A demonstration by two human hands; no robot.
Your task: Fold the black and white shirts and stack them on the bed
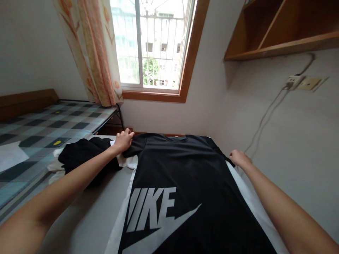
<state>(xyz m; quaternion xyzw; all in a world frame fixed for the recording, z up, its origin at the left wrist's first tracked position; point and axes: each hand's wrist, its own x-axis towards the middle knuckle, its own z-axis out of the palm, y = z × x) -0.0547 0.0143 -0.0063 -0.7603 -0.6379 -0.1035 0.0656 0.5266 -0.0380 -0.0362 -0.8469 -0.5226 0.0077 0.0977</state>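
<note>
A black T-shirt [185, 169] with large grey lettering and a swoosh on its front lies spread out, neck toward the window. White fabric [245, 187] shows along both of its sides. My left hand [124, 140] is closed on the end of the sleeve at the left. At the right, my right hand [239, 158] pinches the edge of the other sleeve. Both sleeves are drawn outward. Beside my left forearm lies a crumpled pile of black clothing [90, 155], with some white cloth under it.
A bed with a checked cover [76, 116] stands at the left, a white sheet of paper [12, 155] on it. The right wall carries a socket [293, 83] with a hanging cord [265, 121] and a wooden shelf [265, 51]. A curtain [95, 53] hangs by the window.
</note>
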